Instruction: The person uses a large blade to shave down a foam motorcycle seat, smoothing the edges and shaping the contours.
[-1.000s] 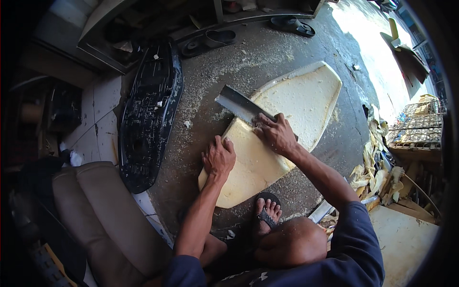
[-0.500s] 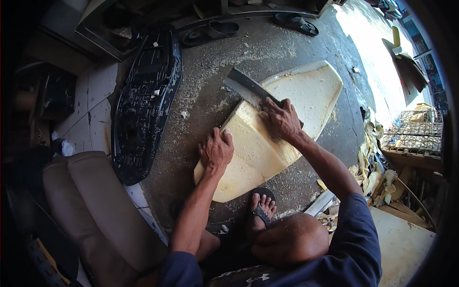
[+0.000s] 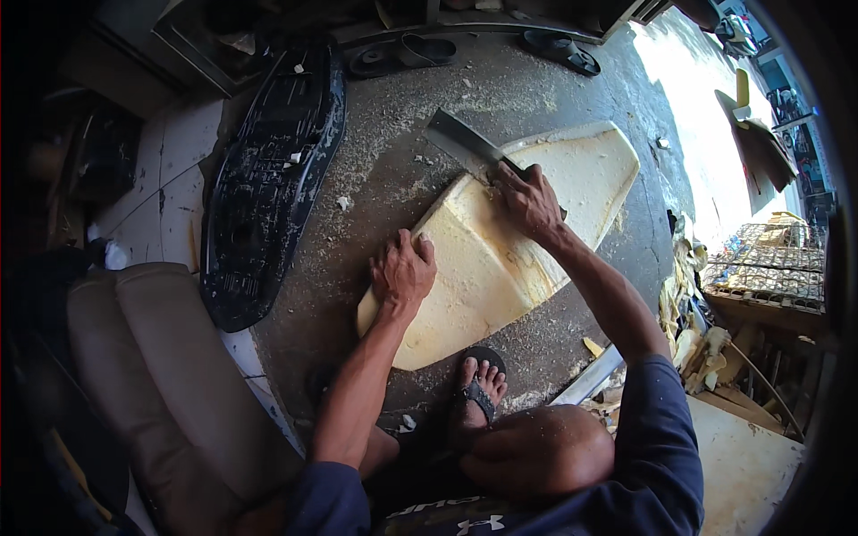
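A long cream foam seat pad (image 3: 474, 286) lies slantwise on the floor in front of me, with a raised step across its middle and crumbs scattered on it. My left hand (image 3: 403, 267) grips the pad's left edge, fingers curled at the rim. In my right hand (image 3: 534, 204) is a broad-bladed knife (image 3: 463, 141), its dark handle inside my closed fingers. The blade points to the far left, past the pad's far edge, close to the step. Whether it touches the foam, I cannot tell.
A black seat base (image 3: 268, 179) lies at the left, beside a brown padded seat (image 3: 192, 357). Sandals (image 3: 402, 55) sit at the far side. Foam scraps (image 3: 706, 357) and a wire rack (image 3: 769, 259) stand at the right. My sandalled foot (image 3: 483, 390) is near the pad.
The knife and my right hand have moved slightly away from me across the pad, uncovering more of the step. My left hand keeps its place on the edge. The whole view has shifted a little.
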The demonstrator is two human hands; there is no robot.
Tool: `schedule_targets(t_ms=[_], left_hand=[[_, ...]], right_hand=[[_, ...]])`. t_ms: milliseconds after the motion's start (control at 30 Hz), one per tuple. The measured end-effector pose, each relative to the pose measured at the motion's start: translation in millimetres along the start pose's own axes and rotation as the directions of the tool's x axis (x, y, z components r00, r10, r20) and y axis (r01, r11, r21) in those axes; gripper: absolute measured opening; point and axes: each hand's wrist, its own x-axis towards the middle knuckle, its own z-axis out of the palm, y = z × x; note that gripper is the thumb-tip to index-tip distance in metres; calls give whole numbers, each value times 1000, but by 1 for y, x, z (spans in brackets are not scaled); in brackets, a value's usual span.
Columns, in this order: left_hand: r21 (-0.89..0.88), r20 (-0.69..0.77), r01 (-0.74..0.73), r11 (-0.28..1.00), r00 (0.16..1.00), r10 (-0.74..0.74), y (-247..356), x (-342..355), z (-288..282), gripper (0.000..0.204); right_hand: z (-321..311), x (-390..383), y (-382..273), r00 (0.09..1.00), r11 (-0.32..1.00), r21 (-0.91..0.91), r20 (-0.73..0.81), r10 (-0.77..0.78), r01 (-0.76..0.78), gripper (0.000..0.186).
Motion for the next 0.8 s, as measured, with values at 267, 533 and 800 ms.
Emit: schedule_targets(t_ms=[267,533,800], left_hand=[[-21,53,13,1000,999,-12,2,2,-1,42],[-89,-52,3,996,999,-8,-6,0,13,51],[-65,41,25,998,999,-22,6,0,13,56]], right_hand=[[14,-11,-10,998,995,-96,51,42,-37,23],[20,-24,-26,986,990,-5,-88,143,-144,25],[29,-6,15,984,992,45,-139,-108,115,17]])
